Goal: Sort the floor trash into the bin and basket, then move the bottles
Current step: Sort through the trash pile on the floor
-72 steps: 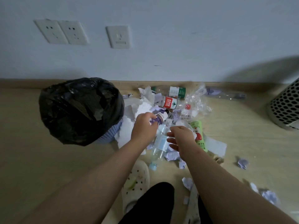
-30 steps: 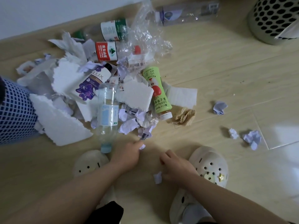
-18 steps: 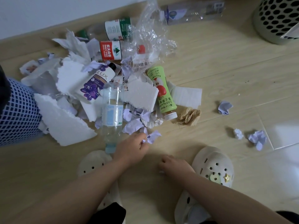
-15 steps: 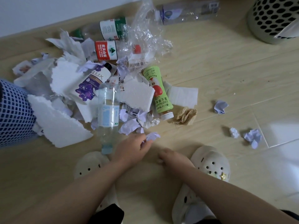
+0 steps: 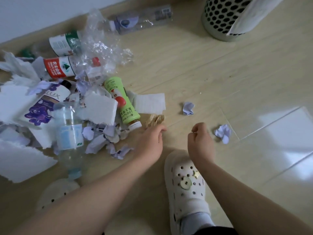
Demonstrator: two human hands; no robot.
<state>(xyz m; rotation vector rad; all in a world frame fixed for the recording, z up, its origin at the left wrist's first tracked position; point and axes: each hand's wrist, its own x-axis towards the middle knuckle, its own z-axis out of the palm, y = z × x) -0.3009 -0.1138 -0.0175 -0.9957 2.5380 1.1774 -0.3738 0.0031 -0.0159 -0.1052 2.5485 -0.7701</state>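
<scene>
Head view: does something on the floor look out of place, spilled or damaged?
Trash lies scattered over the floor: the green juice bottle lies on its side, the white foam pieces have torn edges, and a crumpled paper scrap and a second scrap sit apart from the rest.

pale wood-look plank floor (image 5: 186, 65) fills most of the view; a wooden skirting strip (image 5: 33, 38) edges it at upper left, under a plain white wall (image 5: 42, 11); at lower right lie glossy pale tiles (image 5: 279, 133) carrying bright, soft reflections
</scene>
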